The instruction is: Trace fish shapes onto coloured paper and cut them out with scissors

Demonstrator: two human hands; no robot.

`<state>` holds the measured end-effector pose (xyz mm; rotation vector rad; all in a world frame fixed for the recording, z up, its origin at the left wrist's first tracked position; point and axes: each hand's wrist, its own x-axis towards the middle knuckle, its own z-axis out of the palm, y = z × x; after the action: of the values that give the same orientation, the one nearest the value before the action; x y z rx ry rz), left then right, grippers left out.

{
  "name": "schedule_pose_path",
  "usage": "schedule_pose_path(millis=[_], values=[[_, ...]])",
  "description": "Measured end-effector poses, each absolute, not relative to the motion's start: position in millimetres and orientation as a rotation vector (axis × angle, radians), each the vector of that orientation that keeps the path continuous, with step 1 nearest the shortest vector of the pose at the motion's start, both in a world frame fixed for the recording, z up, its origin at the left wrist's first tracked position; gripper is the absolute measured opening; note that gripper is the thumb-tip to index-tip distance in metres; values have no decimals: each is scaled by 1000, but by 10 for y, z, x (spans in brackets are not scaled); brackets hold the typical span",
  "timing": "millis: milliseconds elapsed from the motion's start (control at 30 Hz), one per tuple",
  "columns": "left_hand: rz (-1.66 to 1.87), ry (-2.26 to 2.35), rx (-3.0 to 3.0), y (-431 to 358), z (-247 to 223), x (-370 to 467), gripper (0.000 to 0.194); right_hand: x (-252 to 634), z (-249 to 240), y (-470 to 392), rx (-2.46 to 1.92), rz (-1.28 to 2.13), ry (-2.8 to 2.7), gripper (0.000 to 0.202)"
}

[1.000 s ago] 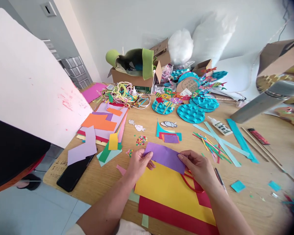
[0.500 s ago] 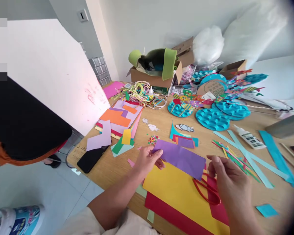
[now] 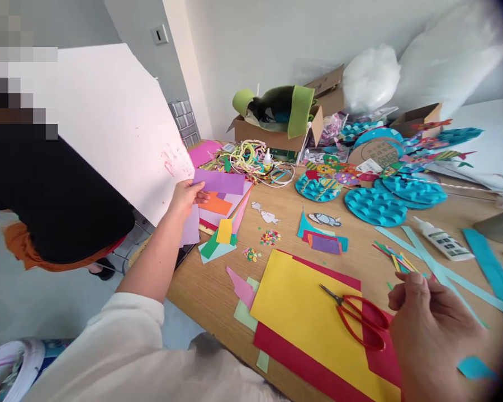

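We have swung the purple paper (image 3: 224,182), pinched in our left hand's (image 3: 186,195) fingers, over the paper stack (image 3: 215,205), while our right hand (image 3: 433,318) has let go, fingers curled narrow, any contents unclear, leaving the scissors (image 3: 339,300) uncovered on the yellow sheet (image 3: 293,296).

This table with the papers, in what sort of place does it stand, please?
It looks like a craft workspace, perhaps a classroom or studio: red-handled scissors lie on yellow paper, a glue bottle rests nearby, and fish cutouts lie on the table.
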<state>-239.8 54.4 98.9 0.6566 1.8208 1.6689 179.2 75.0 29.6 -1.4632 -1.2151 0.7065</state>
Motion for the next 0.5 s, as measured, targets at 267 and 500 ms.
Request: schedule_pose_path(millis=[267,500], values=[[1475,1935,541,696,789,-2880,9,1869,262,925,-1214,556,-830,23],[1386,2041,373,787,619,-3196,21,1806,323,861,-1387,510,-941,26]])
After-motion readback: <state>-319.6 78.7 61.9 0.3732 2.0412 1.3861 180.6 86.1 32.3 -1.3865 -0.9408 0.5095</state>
